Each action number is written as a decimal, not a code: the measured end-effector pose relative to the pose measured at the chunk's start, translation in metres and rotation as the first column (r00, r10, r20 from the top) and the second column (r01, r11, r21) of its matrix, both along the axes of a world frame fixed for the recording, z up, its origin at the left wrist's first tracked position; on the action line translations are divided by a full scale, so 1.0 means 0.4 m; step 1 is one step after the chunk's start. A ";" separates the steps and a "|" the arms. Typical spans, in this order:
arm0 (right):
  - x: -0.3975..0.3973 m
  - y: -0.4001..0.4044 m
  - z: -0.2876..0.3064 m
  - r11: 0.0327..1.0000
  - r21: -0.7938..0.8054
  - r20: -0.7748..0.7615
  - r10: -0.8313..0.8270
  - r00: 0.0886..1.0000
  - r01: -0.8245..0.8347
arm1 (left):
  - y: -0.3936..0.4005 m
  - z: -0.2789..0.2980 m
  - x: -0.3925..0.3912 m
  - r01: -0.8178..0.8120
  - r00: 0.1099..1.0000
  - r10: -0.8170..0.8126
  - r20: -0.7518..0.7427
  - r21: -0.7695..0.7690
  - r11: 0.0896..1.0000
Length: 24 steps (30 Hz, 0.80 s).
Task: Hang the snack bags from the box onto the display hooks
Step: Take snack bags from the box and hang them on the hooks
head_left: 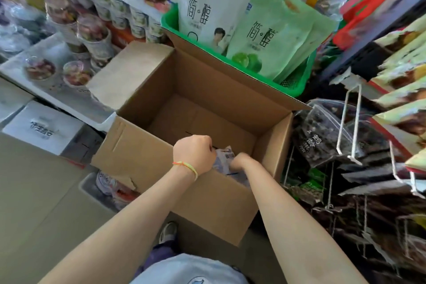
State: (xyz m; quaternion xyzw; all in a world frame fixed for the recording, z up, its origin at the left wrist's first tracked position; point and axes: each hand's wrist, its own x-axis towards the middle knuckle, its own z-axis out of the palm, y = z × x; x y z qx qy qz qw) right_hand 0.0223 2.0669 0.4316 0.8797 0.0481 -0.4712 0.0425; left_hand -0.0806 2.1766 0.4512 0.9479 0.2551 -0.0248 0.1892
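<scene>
Both hands reached into box [191, 122] at 6 o'clock. Left hand [194, 155] and right hand [239, 160] curled on bags [224, 157]. Box otherwise bare. Hook [350, 127] at 3 o'clock unfilled; last bags likely left to hang.

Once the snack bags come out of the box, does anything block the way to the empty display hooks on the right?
Nothing visible does. Both hands hold snack bags inside the open box; the bare hooks stick out beside it.

snack bags [224, 160]: pale, crumpled | low in open cardboard box [272, 145] | display hooks [350, 127]: bare
</scene>
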 end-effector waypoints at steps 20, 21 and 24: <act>0.013 -0.065 0.242 -0.127 0.556 -0.705 -0.597 0.384 0.822 | 0.067 0.094 -0.027 0.157 0.905 0.177 0.386 -0.691 0.706; 0.004 -0.073 0.280 -0.188 0.538 -0.756 -0.539 0.371 0.822 | 0.068 0.121 -0.027 0.177 0.884 0.206 0.421 -0.707 0.684; -0.028 -0.095 0.382 -0.212 0.576 -0.779 -0.437 0.451 0.790 | 0.065 0.226 -0.024 0.284 0.802 0.272 0.532 -0.740 0.610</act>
